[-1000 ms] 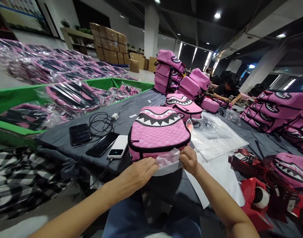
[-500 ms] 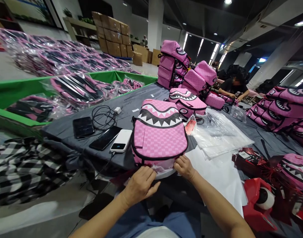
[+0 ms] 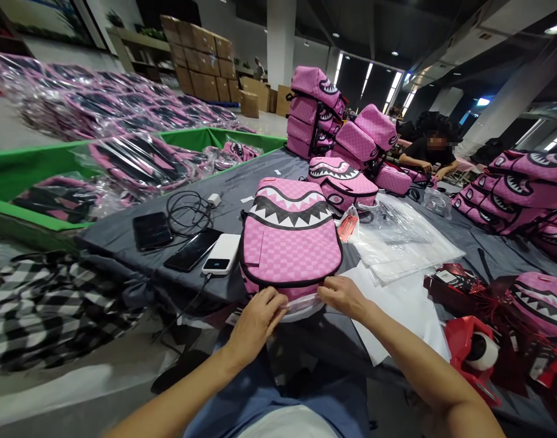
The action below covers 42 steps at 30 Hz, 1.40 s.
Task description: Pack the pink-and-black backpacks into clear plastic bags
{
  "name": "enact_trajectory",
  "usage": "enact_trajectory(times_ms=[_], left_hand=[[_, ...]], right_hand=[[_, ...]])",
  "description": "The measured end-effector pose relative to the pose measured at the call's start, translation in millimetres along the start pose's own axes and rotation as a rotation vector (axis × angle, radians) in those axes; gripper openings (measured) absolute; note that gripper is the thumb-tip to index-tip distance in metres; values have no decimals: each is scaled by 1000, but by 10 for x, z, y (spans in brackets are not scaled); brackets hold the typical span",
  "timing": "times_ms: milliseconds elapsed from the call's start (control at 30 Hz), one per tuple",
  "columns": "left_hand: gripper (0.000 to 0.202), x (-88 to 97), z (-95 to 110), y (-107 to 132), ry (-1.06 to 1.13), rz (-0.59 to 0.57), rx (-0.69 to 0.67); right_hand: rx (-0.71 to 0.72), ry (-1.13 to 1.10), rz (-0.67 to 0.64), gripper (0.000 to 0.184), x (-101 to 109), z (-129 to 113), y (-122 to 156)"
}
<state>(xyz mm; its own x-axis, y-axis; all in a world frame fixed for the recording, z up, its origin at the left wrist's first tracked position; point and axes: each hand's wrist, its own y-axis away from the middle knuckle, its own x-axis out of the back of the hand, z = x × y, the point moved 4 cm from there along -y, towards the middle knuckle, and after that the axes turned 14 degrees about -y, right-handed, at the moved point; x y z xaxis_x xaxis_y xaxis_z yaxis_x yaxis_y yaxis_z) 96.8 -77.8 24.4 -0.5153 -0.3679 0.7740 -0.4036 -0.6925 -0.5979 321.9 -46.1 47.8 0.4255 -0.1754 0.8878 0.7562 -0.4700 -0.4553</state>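
A pink checkered backpack (image 3: 290, 243) with a toothy shark-mouth print lies front side up at the table's near edge. A clear plastic bag (image 3: 302, 302) shows along its near end. My left hand (image 3: 260, 313) pinches the plastic at the lower left of the backpack. At the lower right, my right hand (image 3: 343, 296) has its fingers closed on the same plastic, knuckles against the backpack's edge. How far the plastic reaches under the backpack is hidden.
Left of the backpack lie a white power bank (image 3: 221, 255), phones and a coiled cable (image 3: 187, 213). To the right are flat clear bags (image 3: 406, 243), white sheets and a red tape dispenser (image 3: 472, 353). Stacked pink backpacks (image 3: 315, 115) stand behind; a person (image 3: 428, 158) works farther back.
My left fingers have closed in from a looser spread. The right hand has turned slightly inward at the backpack's edge. The backpack stays at the table's edge.
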Motion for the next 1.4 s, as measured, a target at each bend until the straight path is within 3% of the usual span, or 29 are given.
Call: enact_trajectory(times_ms=[100, 167, 233, 333, 433, 567, 667, 733, 800, 900, 1000, 1133, 1200, 1333, 1400], left_hand=[[20, 72, 78, -144, -40, 76, -409], [27, 69, 88, -239, 21, 9, -669], [33, 43, 46, -339, 25, -97, -785], [30, 2, -37, -413, -55, -169, -820], [9, -24, -94, -375, -109, -161, -770], [24, 3, -103, -327, -172, -147, -581], [9, 87, -43, -323, -134, -166, -490], [16, 151, 24, -280, -121, -127, -531], [17, 204, 96, -170, -138, 6, -646], [22, 177, 146, 82, -184, 179, -799], [24, 69, 90, 262, -247, 199, -761], [28, 53, 42, 337, -250, 152, -727], [19, 109, 84, 281, -180, 148, -694], [9, 100, 288, -16, -81, 165, -534], [15, -68, 365, -217, -97, -15, -372]], right_hand=[[132, -10, 29, 19, 91, -37, -8], [202, -46, -92, 19, 108, -41, -52], [228, -65, -245, 17, 122, -13, -120], [237, -61, -396, 18, 186, 45, -230], [296, -16, -488, 13, 252, 39, -297], [382, 54, -536, 14, 269, -26, -333], [397, 76, -570, 15, 235, -20, -325], [381, 100, -590, 16, 193, 14, -272], [359, 120, -581, 19, 123, 35, -157], [222, 127, -492, 20, -45, 21, 107], [-108, 48, -301, 10, -196, -23, 375], [-624, -313, 206, 6, -205, -115, 555], [-786, -455, 412, 10, -211, -166, 540], [-869, -627, 552, 21, -299, -188, 400], [-869, -713, 584, 21, -330, -156, 374]])
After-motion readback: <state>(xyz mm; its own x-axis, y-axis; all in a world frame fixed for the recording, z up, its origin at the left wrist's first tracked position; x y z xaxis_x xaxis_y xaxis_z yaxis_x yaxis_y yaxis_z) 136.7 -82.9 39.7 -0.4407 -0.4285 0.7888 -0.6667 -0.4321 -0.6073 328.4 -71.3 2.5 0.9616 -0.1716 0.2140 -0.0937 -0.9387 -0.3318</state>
